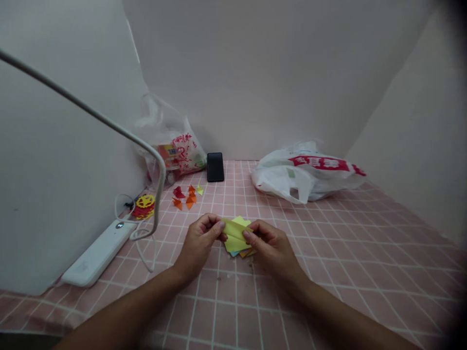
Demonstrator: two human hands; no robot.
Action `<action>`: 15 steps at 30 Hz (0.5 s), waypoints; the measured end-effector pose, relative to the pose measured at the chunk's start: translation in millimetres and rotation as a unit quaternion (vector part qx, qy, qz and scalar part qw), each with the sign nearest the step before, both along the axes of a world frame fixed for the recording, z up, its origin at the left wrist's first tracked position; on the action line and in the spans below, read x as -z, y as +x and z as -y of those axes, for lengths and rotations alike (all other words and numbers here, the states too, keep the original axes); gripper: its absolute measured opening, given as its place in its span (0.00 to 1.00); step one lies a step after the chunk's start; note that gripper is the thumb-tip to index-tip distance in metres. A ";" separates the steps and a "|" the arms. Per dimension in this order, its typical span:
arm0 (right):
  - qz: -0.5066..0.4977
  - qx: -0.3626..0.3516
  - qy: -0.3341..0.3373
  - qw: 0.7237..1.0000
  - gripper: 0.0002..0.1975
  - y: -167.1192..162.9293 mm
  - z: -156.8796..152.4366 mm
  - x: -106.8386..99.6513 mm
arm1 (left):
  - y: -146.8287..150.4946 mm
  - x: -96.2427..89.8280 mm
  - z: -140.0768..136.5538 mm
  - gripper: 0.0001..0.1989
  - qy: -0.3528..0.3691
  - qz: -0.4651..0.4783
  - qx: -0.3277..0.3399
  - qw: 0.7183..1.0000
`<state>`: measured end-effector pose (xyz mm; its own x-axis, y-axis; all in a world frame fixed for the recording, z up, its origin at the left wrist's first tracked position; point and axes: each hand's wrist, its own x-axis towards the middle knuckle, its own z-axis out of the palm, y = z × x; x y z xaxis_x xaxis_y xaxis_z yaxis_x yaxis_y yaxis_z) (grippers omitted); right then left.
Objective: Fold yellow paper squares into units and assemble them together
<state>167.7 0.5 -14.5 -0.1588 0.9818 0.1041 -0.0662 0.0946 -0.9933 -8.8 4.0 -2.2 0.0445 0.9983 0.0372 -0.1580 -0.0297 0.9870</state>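
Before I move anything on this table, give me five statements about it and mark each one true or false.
1. The left hand and the right hand both grip yellow paper. True.
2. The black phone lies to the right of both plastic bags. False: the phone lies between the left bag and the right bag.
3. Small folded pieces lie nearer the left bag than the right one. True.
4. The white oblong device is on the right side. False: the device is on the left, beside the wall.
5. Blue paper shows below the yellow paper. True.
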 end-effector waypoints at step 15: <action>-0.027 -0.014 -0.021 0.999 0.11 -0.3 -0.9 0.8 | -0.9 -1.7 0.2 0.09 0.016 -0.032 0.007 0.999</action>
